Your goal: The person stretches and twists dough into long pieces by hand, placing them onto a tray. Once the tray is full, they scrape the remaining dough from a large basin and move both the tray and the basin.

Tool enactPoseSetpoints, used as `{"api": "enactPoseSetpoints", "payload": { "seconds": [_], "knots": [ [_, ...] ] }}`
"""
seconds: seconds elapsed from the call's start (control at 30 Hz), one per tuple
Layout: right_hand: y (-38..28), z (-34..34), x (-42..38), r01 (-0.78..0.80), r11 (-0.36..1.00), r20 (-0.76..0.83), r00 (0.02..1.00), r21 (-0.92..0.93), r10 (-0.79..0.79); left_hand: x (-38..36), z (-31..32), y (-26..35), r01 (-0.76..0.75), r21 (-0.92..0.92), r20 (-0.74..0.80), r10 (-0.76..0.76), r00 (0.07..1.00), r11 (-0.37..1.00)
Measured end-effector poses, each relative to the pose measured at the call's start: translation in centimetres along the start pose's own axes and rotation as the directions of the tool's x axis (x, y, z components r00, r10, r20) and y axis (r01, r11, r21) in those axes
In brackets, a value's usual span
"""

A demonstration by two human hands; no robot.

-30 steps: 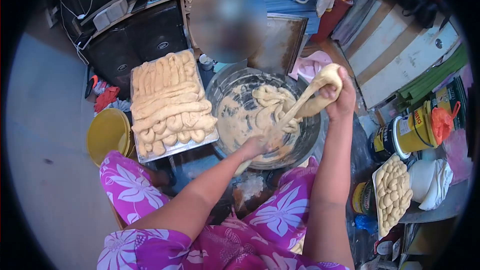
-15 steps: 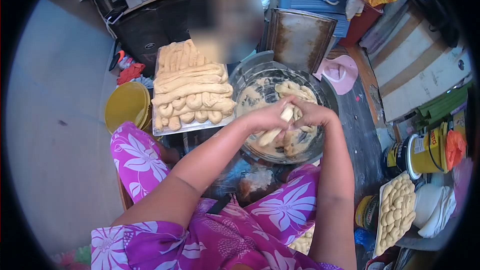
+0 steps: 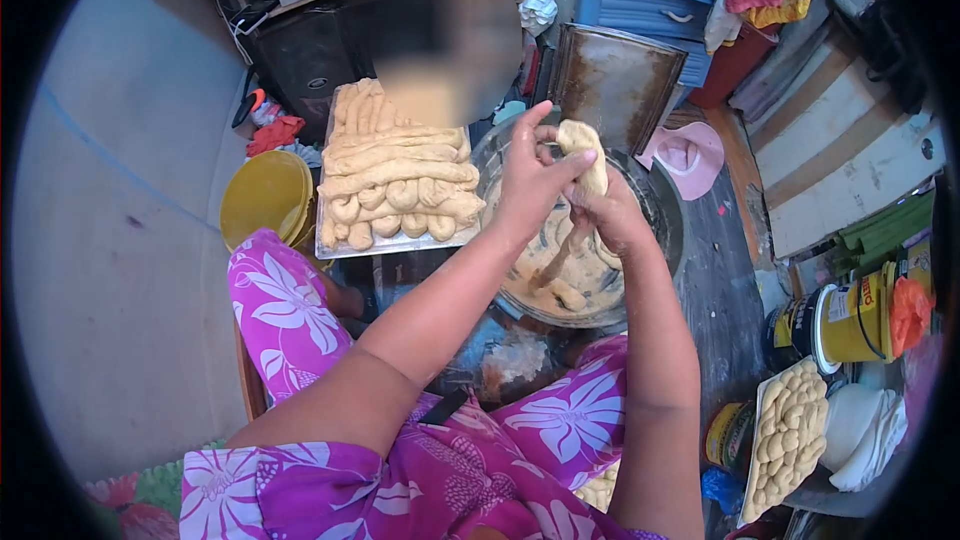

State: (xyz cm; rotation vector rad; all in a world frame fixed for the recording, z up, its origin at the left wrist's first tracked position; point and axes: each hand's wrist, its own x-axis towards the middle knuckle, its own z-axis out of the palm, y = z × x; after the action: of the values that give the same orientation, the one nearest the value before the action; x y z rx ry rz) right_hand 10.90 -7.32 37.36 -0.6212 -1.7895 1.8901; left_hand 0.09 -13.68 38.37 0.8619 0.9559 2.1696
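Note:
Both my hands are raised over a large dark basin (image 3: 668,230) with brownish crumbs spread inside. My left hand (image 3: 532,178) pinches a pale dough strip (image 3: 590,162) near its top, thumb against it and the index finger pointing up. My right hand (image 3: 618,215) is closed round the same strip lower down. From below the hands a longer crumb-coated length hangs toward the basin floor. More dough lies in the basin, partly hidden behind my right hand. Left of the basin, a metal tray (image 3: 395,244) carries rows of long dough strips (image 3: 400,178).
A yellow bucket (image 3: 262,202) stands left of the tray. Behind the basin leans a stained baking tray (image 3: 615,90), with a pink cap (image 3: 686,160) beside it. At right are a tray of dough pieces (image 3: 785,435) and a yellow tub (image 3: 858,312). Blue drawers (image 3: 650,10) stand behind.
My hands have lifted from low in the basin, bringing the dough strip up so it points upward. Fingers that were clasped together now sit one hand above the other.

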Motion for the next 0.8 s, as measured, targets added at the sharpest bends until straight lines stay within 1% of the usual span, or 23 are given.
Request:
{"api": "enactPoseSetpoints", "payload": {
  "seconds": [0.03,0.07,0.1,0.13,0.17,0.2,0.23,0.27,0.3,0.33,0.37,0.4,0.47,0.5,0.53,0.57,0.6,0.63,0.67,0.7,0.73,0.77,0.8],
  "knots": [
    [0.4,-0.3,0.3,0.015,1.000,-0.040,0.999,0.006,-0.015,0.4,0.3,0.4,0.176,0.092,0.152,-0.188,0.970,0.980],
    [0.6,-0.6,0.3,0.029,1.000,-0.084,0.996,0.012,-0.028,0.9,0.8,0.6,0.328,0.208,0.283,-0.378,0.881,0.921],
    [0.2,0.2,0.0,0.021,0.998,-0.236,0.972,0.055,-0.007,1.3,2.1,1.0,0.240,0.346,0.339,-0.359,0.869,0.907],
    [0.5,-0.3,0.0,0.018,0.998,-0.247,0.969,0.057,-0.003,2.0,3.5,2.2,0.195,0.411,0.352,-0.352,0.868,0.891],
    [1.1,-1.1,0.3,0.123,0.977,-0.180,0.979,0.174,-0.091,2.9,4.8,3.5,0.149,0.474,0.364,-0.347,0.864,0.868],
    [1.9,-1.6,0.4,0.217,0.931,-0.123,0.974,0.293,-0.189,4.2,5.7,3.9,0.111,0.383,0.382,-0.267,0.884,0.917],
    [2.6,-1.5,0.4,0.147,0.969,-0.069,0.988,0.197,-0.135,5.4,6.5,5.3,0.110,0.229,0.377,-0.193,0.906,0.967],
    [3.3,-0.5,0.0,0.065,0.998,-0.064,0.996,0.016,-0.064,6.8,7.3,7.1,0.117,-0.050,0.348,-0.093,0.933,0.992],
    [5.9,0.0,0.3,-0.021,0.996,-0.028,0.999,-0.092,0.019,8.4,7.6,9.3,0.023,-0.172,0.332,0.036,0.943,0.985],
    [9.9,-0.4,0.5,-0.064,0.969,0.030,0.997,-0.238,0.073,12.2,6.2,9.2,-0.038,-0.217,0.388,0.121,0.914,0.976],
    [13.4,-0.7,0.3,-0.099,0.920,0.082,0.987,-0.380,0.140,10.9,7.9,15.8,0.010,-0.490,0.225,0.116,0.967,0.872],
    [14.8,-0.8,-0.1,-0.103,0.922,0.071,0.988,-0.374,0.140,13.1,6.2,18.5,-0.041,-0.560,0.333,0.271,0.903,0.827],
    [16.5,-1.2,-0.3,-0.465,0.779,-0.128,0.880,-0.421,0.457,14.2,3.9,21.7,-0.206,-0.421,0.231,0.324,0.917,0.883],
    [15.3,-1.3,0.3,-0.458,0.783,-0.126,0.884,-0.422,0.449,12.7,3.7,21.9,-0.254,-0.263,0.222,0.315,0.923,0.931],
    [14.0,-1.7,0.7,-0.424,0.862,-0.141,0.906,-0.276,0.400,11.3,3.1,21.4,-0.289,-0.094,0.206,0.303,0.930,0.953],
    [12.5,-2.0,1.0,-0.376,0.919,-0.165,0.920,-0.123,0.354,12.9,-1.0,19.8,-0.069,-0.054,0.380,0.085,0.921,0.996],
    [11.6,-2.7,1.6,-0.293,0.956,-0.161,0.944,-0.001,0.289,12.2,-3.1,17.7,0.051,0.206,0.590,-0.166,0.790,0.977],
    [9.5,-3.2,1.8,-0.302,0.945,-0.046,0.950,0.128,0.310,9.7,-2.4,16.2,0.160,0.585,0.425,-0.468,0.775,0.795],
    [7.8,-3.1,1.6,-0.300,0.946,-0.045,0.951,0.126,0.307,8.0,-2.5,13.5,-0.082,0.752,0.554,-0.561,0.615,0.654],
    [5.9,-2.8,1.5,-0.262,0.948,0.062,0.965,0.180,0.255,6.4,-3.6,10.3,-0.009,0.868,0.432,-0.746,0.507,0.496],
    [4.2,-2.5,1.4,-0.231,0.944,0.169,0.966,0.237,0.195,5.9,-4.5,7.4,-0.126,0.926,0.376,-0.850,0.369,0.355],
    [2.8,-2.2,1.3,-0.229,0.946,0.177,0.966,0.228,0.191,5.4,-5.5,4.7,-0.057,0.896,0.436,-0.845,0.311,0.441],
    [1.6,-1.8,1.0,-0.161,0.932,0.175,0.979,0.324,0.108,5.0,-5.9,3.2,0.018,0.855,0.497,-0.829,0.257,0.518]
  ]
}}
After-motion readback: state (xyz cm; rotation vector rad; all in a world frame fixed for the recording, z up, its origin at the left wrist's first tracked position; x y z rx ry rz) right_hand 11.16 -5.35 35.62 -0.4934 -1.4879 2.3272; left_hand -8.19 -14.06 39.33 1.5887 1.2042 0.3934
